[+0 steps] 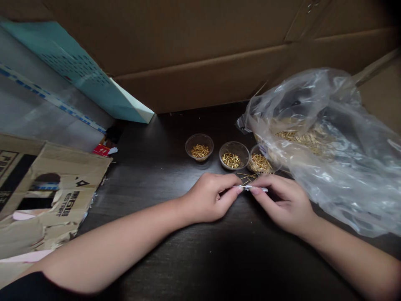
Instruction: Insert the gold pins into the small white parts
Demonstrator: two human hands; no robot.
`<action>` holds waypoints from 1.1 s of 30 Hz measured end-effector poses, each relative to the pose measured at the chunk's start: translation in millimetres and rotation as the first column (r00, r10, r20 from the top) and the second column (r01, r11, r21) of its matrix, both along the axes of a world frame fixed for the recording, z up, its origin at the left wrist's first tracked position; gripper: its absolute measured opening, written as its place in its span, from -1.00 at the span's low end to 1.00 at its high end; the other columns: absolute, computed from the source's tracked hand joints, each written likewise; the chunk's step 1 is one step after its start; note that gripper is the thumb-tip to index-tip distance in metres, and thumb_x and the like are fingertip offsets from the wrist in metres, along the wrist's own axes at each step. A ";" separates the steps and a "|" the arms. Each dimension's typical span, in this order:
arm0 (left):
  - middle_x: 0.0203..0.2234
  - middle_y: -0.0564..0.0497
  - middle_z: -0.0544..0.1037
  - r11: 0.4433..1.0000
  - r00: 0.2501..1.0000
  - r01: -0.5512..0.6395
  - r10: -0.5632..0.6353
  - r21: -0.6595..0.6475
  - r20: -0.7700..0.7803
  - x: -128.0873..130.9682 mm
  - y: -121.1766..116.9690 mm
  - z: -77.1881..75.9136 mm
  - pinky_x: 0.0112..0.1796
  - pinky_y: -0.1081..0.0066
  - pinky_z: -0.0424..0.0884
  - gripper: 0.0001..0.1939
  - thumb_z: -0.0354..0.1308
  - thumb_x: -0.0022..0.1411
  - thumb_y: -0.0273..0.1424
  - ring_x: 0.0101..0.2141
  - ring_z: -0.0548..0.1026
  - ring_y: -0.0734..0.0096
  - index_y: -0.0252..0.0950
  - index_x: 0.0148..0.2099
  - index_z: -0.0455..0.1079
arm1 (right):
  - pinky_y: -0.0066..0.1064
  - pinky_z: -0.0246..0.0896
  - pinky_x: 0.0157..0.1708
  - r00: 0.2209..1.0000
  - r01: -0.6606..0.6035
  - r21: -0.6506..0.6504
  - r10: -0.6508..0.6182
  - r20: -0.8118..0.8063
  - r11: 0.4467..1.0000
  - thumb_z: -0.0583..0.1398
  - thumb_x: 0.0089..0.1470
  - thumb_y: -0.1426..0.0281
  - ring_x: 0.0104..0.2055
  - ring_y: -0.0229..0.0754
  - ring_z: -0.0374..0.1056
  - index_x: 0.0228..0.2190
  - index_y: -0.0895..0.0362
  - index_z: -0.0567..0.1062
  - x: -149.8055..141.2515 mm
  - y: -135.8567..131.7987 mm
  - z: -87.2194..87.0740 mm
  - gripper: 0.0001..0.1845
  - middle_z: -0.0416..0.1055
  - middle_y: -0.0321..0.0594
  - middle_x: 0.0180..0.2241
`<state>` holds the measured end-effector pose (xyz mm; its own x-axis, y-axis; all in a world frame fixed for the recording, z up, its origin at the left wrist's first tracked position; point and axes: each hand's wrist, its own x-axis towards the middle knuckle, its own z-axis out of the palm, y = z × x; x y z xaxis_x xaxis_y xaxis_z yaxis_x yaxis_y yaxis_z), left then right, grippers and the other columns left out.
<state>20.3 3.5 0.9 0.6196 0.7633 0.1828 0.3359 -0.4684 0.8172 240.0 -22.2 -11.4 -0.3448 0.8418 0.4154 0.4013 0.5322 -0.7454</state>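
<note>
L hand (pixel 208 200) pinches a thin bit (pixel 243 187), too small to ID; R hand (pixel 286 205) pinches a slim white piece (pixel 262 189) by loose brass pins (pixel 247 177); slack fingertips could drop either, & knuckles nudging the nearest clear plastic cup (pixel 276 166) might spill it

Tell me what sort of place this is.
Likely a makeshift small-parts workspace: clear cups of gold-coloured pins and a plastic bag of similar pieces sit on a dark tabletop, with cardboard standing behind.
</note>
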 end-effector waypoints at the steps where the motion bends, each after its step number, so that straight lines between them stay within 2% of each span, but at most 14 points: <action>1: -0.50 0.04 0.51 1.000 1.000 0.003 -0.003 -0.015 0.005 -0.1 0.3 0.3 -0.44 0.53 0.24 -0.79 0.08 0.39 -0.40 -0.51 0.39 0.55 -0.38 -0.24 0.50 | -0.48 0.35 -0.33 1.000 -0.002 -0.025 0.002 -0.006 1.000 0.23 0.24 0.55 -0.37 -0.28 0.46 -0.27 0.08 0.49 0.6 0.5 -0.3 -0.88 0.53 -0.32 -0.36; 8: -0.52 0.07 0.49 0.986 0.999 0.023 -0.016 -0.166 0.044 -1.1 3.6 4.6 -0.48 0.57 0.21 -0.79 0.10 0.39 -0.37 -0.53 0.35 0.58 -0.38 -0.22 0.50 | -0.52 0.34 -0.32 0.997 -0.041 -0.200 0.027 -0.071 0.979 0.22 0.28 0.47 -0.35 -0.30 0.45 -0.25 0.03 0.52 3.8 3.9 -3.6 -0.91 0.54 -0.35 -0.35; 12: -0.55 0.08 0.48 0.971 0.996 0.075 -0.060 -0.225 0.073 -1.8 5.6 6.0 -0.49 0.59 0.20 -0.79 0.10 0.39 -0.38 -0.54 0.33 0.60 -0.39 -0.23 0.49 | -0.50 0.35 -0.31 0.997 -0.043 -0.232 0.026 -0.078 0.972 0.22 0.29 0.44 -0.34 -0.28 0.46 -0.25 0.04 0.53 4.6 4.7 -3.4 -0.92 0.55 -0.34 -0.34; 15: -0.55 0.08 0.47 0.975 0.995 0.081 -0.068 -0.207 0.067 -2.1 5.7 5.4 -0.48 0.59 0.21 -0.79 0.10 0.39 -0.39 -0.54 0.33 0.60 -0.40 -0.22 0.50 | -0.49 0.36 -0.30 0.998 -0.038 -0.200 0.026 -0.063 0.979 0.22 0.29 0.46 -0.34 -0.27 0.47 -0.26 0.04 0.53 4.2 4.9 -2.6 -0.91 0.55 -0.33 -0.34; 20: -0.56 0.10 0.43 0.993 0.998 0.058 -0.058 -0.100 0.006 -1.5 2.4 4.0 -0.47 0.57 0.18 -0.79 0.10 0.39 -0.40 -0.54 0.30 0.62 -0.40 -0.23 0.52 | -0.49 0.36 -0.28 0.999 -0.032 -0.098 0.031 -0.017 0.995 0.22 0.26 0.52 -0.33 -0.28 0.48 -0.27 0.07 0.51 1.7 4.1 -2.0 -0.89 0.55 -0.32 -0.34; 27: -0.55 0.12 0.43 0.990 0.999 0.034 -0.033 -0.139 0.008 0.4 0.4 2.7 -0.48 0.59 0.18 -0.80 0.10 0.39 -0.40 -0.55 0.30 0.63 -0.38 -0.23 0.50 | -0.49 0.35 -0.27 0.999 -0.050 0.019 0.049 0.015 0.999 0.22 0.25 0.59 -0.33 -0.28 0.47 -0.25 0.11 0.48 -0.4 2.5 -1.1 -0.86 0.54 -0.28 -0.34; 33: -0.56 0.09 0.43 0.999 0.997 0.040 -0.040 -0.006 -0.063 1.0 -1.7 -0.5 -0.44 0.53 0.21 -0.77 0.07 0.41 -0.41 -0.53 0.35 0.56 -0.39 -0.25 0.50 | -0.45 0.35 -0.30 0.997 -0.057 0.067 0.054 0.048 0.996 0.22 0.24 0.59 -0.35 -0.25 0.46 -0.24 0.14 0.49 -1.8 1.5 -3.3 -0.88 0.52 -0.22 -0.35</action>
